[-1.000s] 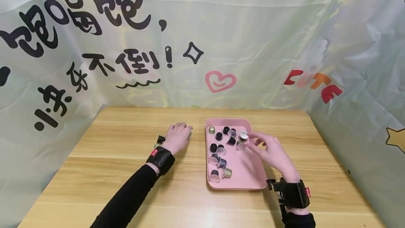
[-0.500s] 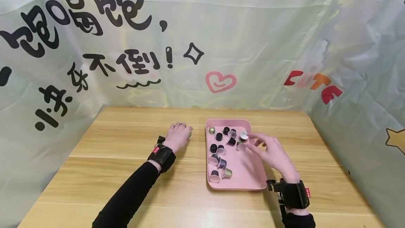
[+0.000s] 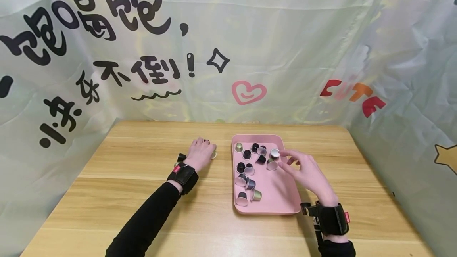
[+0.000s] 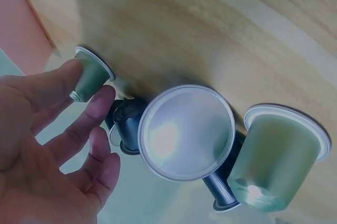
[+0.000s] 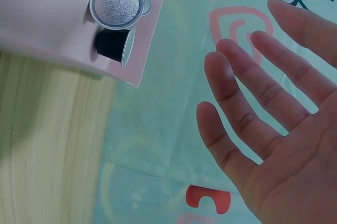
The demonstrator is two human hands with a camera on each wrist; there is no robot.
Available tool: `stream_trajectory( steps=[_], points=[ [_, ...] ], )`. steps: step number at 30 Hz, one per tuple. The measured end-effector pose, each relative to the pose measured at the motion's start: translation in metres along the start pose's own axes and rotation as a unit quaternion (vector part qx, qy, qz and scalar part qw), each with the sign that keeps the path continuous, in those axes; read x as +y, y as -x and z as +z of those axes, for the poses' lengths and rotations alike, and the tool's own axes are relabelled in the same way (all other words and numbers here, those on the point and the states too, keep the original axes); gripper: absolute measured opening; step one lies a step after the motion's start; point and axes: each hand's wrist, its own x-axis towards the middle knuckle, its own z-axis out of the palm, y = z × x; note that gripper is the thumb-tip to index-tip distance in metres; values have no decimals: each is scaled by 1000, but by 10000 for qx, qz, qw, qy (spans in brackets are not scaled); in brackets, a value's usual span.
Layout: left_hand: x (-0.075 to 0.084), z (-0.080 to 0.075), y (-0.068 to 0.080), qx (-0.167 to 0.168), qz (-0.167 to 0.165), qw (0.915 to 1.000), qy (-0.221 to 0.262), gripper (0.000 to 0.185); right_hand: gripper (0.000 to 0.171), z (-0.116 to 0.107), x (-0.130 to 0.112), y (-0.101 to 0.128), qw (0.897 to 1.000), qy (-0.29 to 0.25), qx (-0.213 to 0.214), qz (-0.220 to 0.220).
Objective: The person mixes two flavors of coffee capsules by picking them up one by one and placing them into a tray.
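My left hand (image 3: 200, 154) is low over the table, left of the pink tray (image 3: 278, 191). Its thumb and index finger pinch a small green coffee capsule (image 4: 91, 78), while the other fingers curve loosely. Close to that hand, in the left wrist view, are a capsule with its silver lid showing (image 4: 187, 132), a larger-looking pale green capsule (image 4: 279, 158) and some dark capsules (image 4: 129, 121). My right hand (image 3: 306, 168) hovers over the tray's right side, fingers apart and holding nothing. Its fingertips are right by a white-lidded capsule (image 3: 274, 153) in the head view.
Several black, grey and green capsules lie in the tray, mostly along its left side and back, among them a green one (image 3: 256, 194) near the front. A printed cloth (image 3: 285, 50) hangs behind the wooden table (image 3: 125, 169).
My left hand has shifted very slightly, and a dark capsule now shows past its fingers in the head view. The right hand and the tray stay as they were.
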Motion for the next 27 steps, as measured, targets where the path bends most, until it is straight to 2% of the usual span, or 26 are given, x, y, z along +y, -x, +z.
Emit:
stream_trajectory(
  steps=[13, 27],
  points=[
    [-1, 2, 4, 201, 101, 9997, 13, 15, 35, -1, 0, 0, 10000, -13, 13, -1],
    [8, -5, 13, 338, 238, 9986, 330, 23, 35, -1, 0, 1, 10000, -6, 35, 14]
  ],
)
